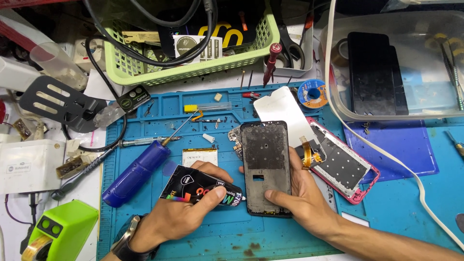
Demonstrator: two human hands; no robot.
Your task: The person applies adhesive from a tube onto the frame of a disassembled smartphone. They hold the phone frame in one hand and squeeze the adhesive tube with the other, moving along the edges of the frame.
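Left hand (181, 212) squeezes a black glue tube (200, 189), right hand (297, 193) grips the phone frame (266, 166); blue tool (135, 174) left, pink phone (345, 164) right.

Bright, even light falls from overhead across the blue rubber work mat (386, 203), with only soft, short shadows under objects. Mild glare whitens the clear plastic tub (338, 63) at far right and the white bench surface (92, 188) at left. Focus is sharp in the middle; edges bow slightly, and the near left corner softens.
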